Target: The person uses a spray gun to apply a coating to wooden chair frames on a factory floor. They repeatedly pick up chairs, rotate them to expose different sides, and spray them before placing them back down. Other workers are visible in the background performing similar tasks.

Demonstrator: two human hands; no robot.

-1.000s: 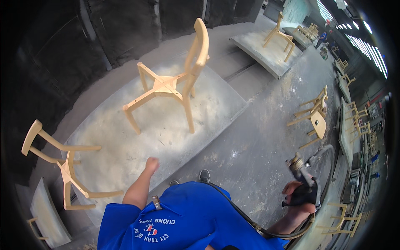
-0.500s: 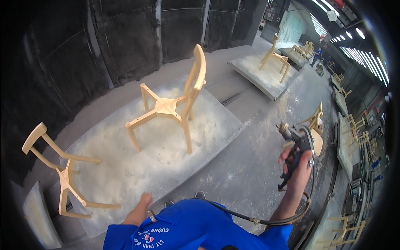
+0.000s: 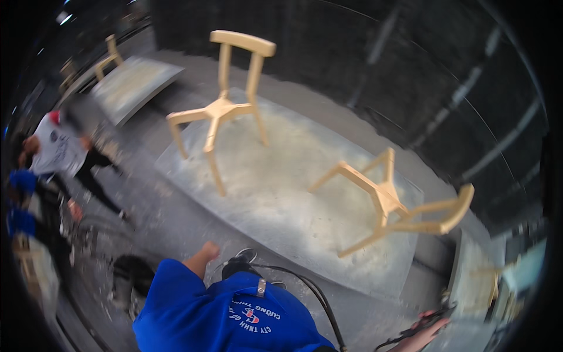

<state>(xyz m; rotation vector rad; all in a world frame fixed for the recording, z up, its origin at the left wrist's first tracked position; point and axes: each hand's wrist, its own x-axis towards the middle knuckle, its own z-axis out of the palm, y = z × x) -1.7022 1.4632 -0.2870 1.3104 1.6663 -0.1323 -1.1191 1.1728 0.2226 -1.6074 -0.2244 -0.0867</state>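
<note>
My right hand [image 3: 433,332], at the lower right edge, is wrapped around a dark spray gun [image 3: 423,322]; motion blur softens both. A black hose [image 3: 319,293] runs past the front of my blue shirt. My left hand [image 3: 209,251] hangs low by my left side with its fingers curled, and nothing shows in it. Beyond my hands, a pale wooden chair frame [image 3: 220,108] without a seat stands on a dusty grey platform [image 3: 275,193]. A second seatless chair frame [image 3: 384,196] is at the platform's right side, its backrest toward the right.
Two people, one in a white shirt [image 3: 58,146] and one in blue [image 3: 22,220], are at the left. Another platform [image 3: 135,85] lies behind at upper left, near a chair [image 3: 110,57]. A dark wall [image 3: 328,53] runs along the back. Pale panels [image 3: 478,264] stand at right.
My view has swung round, putting the platform and both chairs at new angles. The spray gun has dropped from raised at my right to the lower right edge. Two people now show at left.
</note>
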